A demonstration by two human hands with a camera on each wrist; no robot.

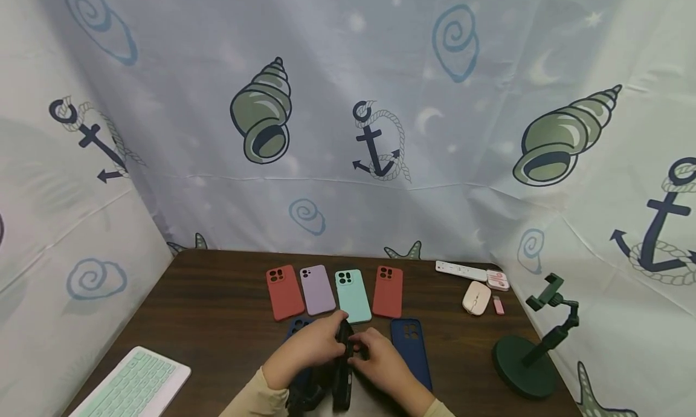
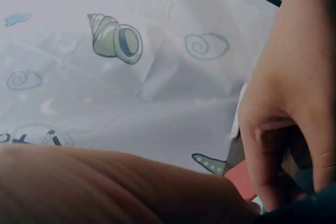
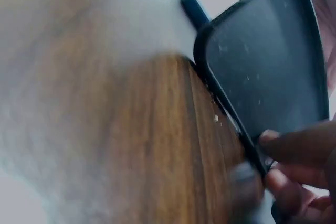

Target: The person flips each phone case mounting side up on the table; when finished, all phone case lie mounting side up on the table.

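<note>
In the head view a black phone case (image 1: 342,378) stands on edge near the front of the table. My left hand (image 1: 322,342) grips its top end, while my right hand (image 1: 383,365) pinches its right side. The right wrist view shows the hollow inside of the black case (image 3: 262,61), with thumb and finger of my right hand (image 3: 302,161) on its rim. A dark object (image 1: 304,400), its kind unclear, lies below my left wrist. Blue phone cases lie on both sides, one (image 1: 300,324) partly hidden by my left hand, the other (image 1: 411,352) beside my right.
Behind the hands lie red (image 1: 285,293), purple (image 1: 318,290), mint (image 1: 353,296) and another red phone case (image 1: 388,292). A keyboard (image 1: 133,384) is at front left. Rightward are a white mouse (image 1: 476,298), a long white strip (image 1: 460,270) and a green stand (image 1: 524,365).
</note>
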